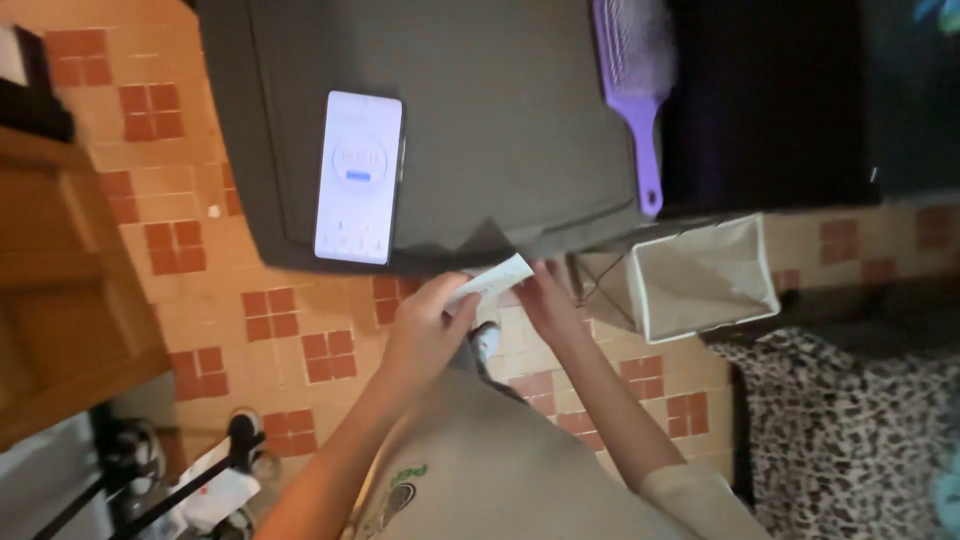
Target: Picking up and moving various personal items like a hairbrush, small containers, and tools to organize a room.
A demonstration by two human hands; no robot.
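A view from above, looking down past a person's chest at their two hands over a floor (300, 300) of pale orange tiles with red square patterns. At the far left stands a piece of brown wooden furniture (60, 290), and below it, near the bottom corner, the black legs of a stand (180, 480) cross the floor. Next comes a dark grey desk (500, 110) filling the upper middle of the view; a smartphone (359, 177) lies flat on it near its front edge, screen lit white. Just below that front edge, the left hand (428, 330) and the right hand (545, 300) are close together, both closed on a small white strip of paper (492, 280). The left hand pinches its lower end between thumb and fingers, while the right hand's fingers hold the other end. The paper is held in the air over the floor, just in front of the desk and not touching it. Farther right, a purple hairbrush (636, 90) lies on the desk with its handle pointing toward the person. Beside it, lower down, a white mesh basket (703, 276) sits under the desk's right end. At the far right lies a black-and-white spotted fabric (850, 430).
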